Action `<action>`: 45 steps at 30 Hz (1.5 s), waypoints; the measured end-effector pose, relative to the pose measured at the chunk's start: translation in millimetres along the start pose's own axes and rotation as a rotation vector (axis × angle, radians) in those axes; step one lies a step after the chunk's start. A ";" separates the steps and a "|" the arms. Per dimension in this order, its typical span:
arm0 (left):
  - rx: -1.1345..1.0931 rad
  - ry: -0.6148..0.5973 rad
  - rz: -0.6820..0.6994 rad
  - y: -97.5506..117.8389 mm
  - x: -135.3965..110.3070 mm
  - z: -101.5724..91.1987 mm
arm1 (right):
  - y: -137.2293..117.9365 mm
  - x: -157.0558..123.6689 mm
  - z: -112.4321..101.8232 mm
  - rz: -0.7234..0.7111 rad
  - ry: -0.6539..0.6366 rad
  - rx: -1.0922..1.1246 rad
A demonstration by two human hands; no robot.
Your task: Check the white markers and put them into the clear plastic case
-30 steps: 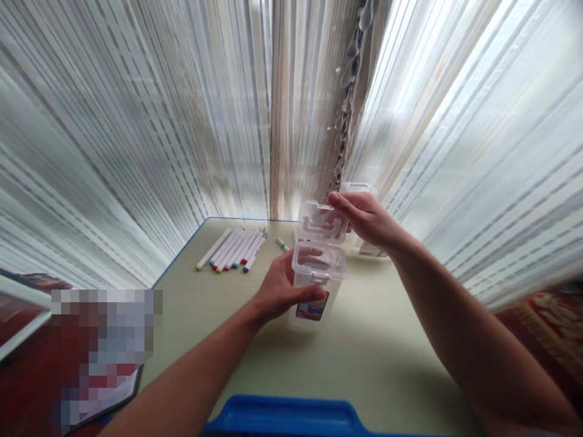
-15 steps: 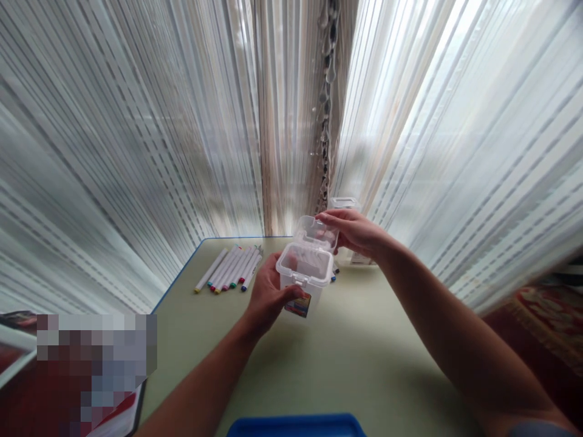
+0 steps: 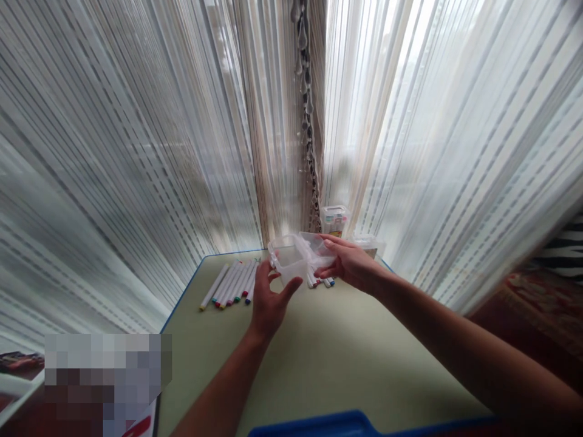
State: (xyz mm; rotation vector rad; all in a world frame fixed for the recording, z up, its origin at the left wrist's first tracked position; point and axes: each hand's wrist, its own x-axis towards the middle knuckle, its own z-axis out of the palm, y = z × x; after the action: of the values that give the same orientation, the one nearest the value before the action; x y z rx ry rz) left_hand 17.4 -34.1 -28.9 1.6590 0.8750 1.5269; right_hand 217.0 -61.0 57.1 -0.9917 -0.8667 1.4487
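My left hand (image 3: 272, 298) grips the body of a clear plastic box (image 3: 291, 271), thumb on the near side and fingers round its left. The box is held above the table with its hinged lid (image 3: 319, 247) swung open to the right. That lid is between the fingers and thumb of my right hand (image 3: 347, 260). No contents show inside the box. Below and behind it lie some white markers (image 3: 328, 281), partly hidden by my right hand. To the left, a row of several white markers with coloured ends (image 3: 232, 285) rests on the table.
A closed clear box holding markers (image 3: 336, 221) stands at the back of the pale green table (image 3: 328, 340). Beside it is another clear container (image 3: 370, 244). A blue tray-like edge (image 3: 314, 423) lies at the front. Striped string curtains (image 3: 195, 121) hang behind.
The box has been turned so its open lid points right rather than away, and its label no longer shows. My right hand has moved lower along the lid. The camera view has shifted.
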 end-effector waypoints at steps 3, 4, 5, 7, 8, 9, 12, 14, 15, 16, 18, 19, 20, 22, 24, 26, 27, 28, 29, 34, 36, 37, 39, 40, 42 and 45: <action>-0.028 -0.041 0.009 -1.2 1.3 -1.1 | 8.9 -15.6 -18.2 0.019 -0.074 -0.024; -0.030 -0.063 0.006 -1.0 1.6 -1.4 | 11.5 -19.4 -25.5 0.020 -0.100 -0.034; -0.025 -0.083 0.001 -0.3 1.7 -1.3 | 14.1 -22.5 -32.5 0.023 -0.124 -0.044; -0.007 -0.096 -0.009 2.1 1.4 -0.6 | 20.1 -27.0 -43.6 0.018 -0.149 -0.049; -0.011 -0.091 -0.015 3.8 1.0 0.0 | 23.6 -28.4 -46.9 0.018 -0.158 -0.053; -0.028 -0.086 -0.023 5.6 0.6 0.5 | 27.5 -29.5 -48.6 0.021 -0.165 -0.061; -0.127 -0.104 -0.055 10.5 -0.6 1.2 | 40.7 -31.7 -46.0 0.032 -0.170 -0.107; -0.154 -0.122 -0.066 11.6 -1.9 0.6 | 49.6 -33.5 -41.5 0.035 -0.179 -0.145; -0.154 -0.125 -0.065 11.2 -2.8 0.1 | 53.8 -34.9 -39.5 0.036 -0.194 -0.167; -0.157 -0.127 -0.060 10.4 -4.0 -0.2 | 57.8 -36.7 -38.1 0.035 -0.216 -0.189; -0.205 -0.140 -0.054 8.0 -7.3 -0.3 | 65.0 -41.3 -36.9 0.037 -0.280 -0.222; -0.250 -0.157 -0.065 6.9 -9.3 0.0 | 68.2 -43.9 -37.0 0.041 -0.314 -0.229; -0.300 -0.179 -0.082 6.3 -11.4 0.5 | 71.1 -46.7 -37.6 0.050 -0.344 -0.236; -0.364 -0.234 -0.117 7.3 -15.5 1.7 | 76.1 -51.7 -39.6 0.081 -0.395 -0.262; -0.359 -0.296 -0.129 11.0 -18.6 2.7 | 80.1 -55.2 -42.7 0.110 -0.436 -0.308; -0.331 -0.362 -0.122 16.1 -20.2 3.3 | 82.7 -56.7 -46.5 0.119 -0.481 -0.364; -0.325 -0.386 -0.108 18.6 -20.6 3.5 | 83.4 -56.8 -48.5 0.115 -0.501 -0.392; -0.319 -0.409 -0.088 20.9 -20.7 3.6 | 83.5 -56.9 -50.2 0.107 -0.514 -0.425; -0.310 -0.430 -0.068 22.9 -20.7 3.7 | 83.1 -56.8 -51.6 0.095 -0.519 -0.465; -0.230 -0.503 -0.002 25.7 -22.4 4.6 | 74.4 -59.3 -51.5 0.034 -0.511 -0.781; -0.214 -0.511 0.018 24.6 -24.2 5.1 | 70.8 -60.7 -49.8 0.029 -0.519 -0.922; -0.210 -0.515 0.025 24.0 -25.2 5.3 | 69.5 -61.3 -49.1 0.029 -0.522 -0.976; -0.207 -0.520 0.036 23.2 -26.6 5.5 | 68.1 -62.1 -48.5 0.030 -0.527 -1.050; -0.207 -0.521 0.038 23.3 -27.1 5.5 | 67.8 -62.3 -48.6 0.030 -0.530 -1.073; -0.203 -0.522 0.035 24.3 -27.9 5.7 | 67.4 -62.3 -49.2 0.038 -0.545 -1.104; -0.191 -0.520 0.055 26.1 -29.0 6.2 | 65.6 -61.2 -51.1 0.054 -0.593 -1.076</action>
State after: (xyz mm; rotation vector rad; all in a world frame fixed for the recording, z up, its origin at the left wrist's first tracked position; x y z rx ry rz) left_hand 21.9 -72.7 -21.9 1.8228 0.3964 1.0890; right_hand 241.1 -129.8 -16.0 -1.3499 -2.1976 1.3031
